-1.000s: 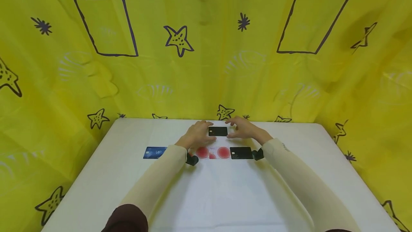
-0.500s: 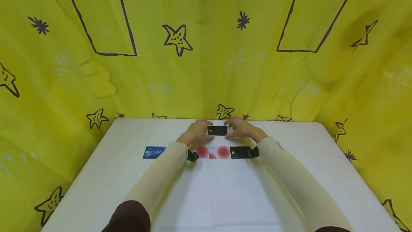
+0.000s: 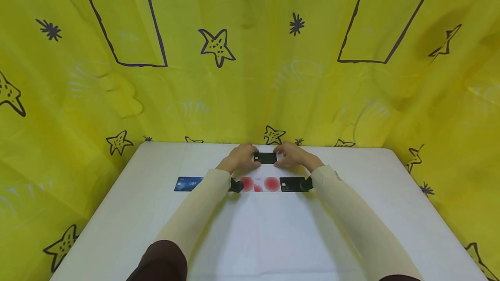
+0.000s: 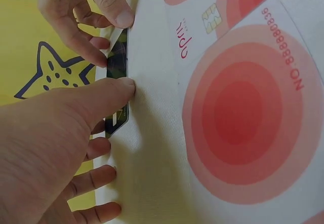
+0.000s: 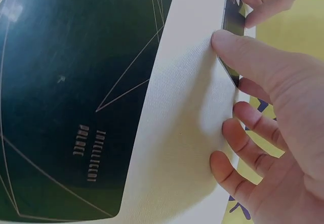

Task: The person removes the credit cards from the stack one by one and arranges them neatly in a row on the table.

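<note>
A small black card with a chip (image 3: 265, 158) lies near the far edge of the white table. My left hand (image 3: 241, 158) pinches its left end between thumb and index finger, the other fingers spread behind. From the right, my right hand (image 3: 293, 155) pinches the opposite end the same way. Both thumbs press the near long edge, as the left wrist view shows on the black card (image 4: 117, 62). Nearer to me lies a row of cards: a blue VIP card (image 3: 188, 184), white cards with red circles (image 3: 271, 184) and a black VIP card (image 3: 291, 184).
Part of the row is hidden under my left sleeve (image 3: 195, 203). Dark wrist cameras (image 3: 236, 186) hang just over the row. A yellow patterned curtain (image 3: 250, 90) stands right behind the table (image 3: 265, 233) and along both sides.
Both hands have drawn in around the small black card, and their fingertips have closed onto its ends. The card and the row have stayed in place.
</note>
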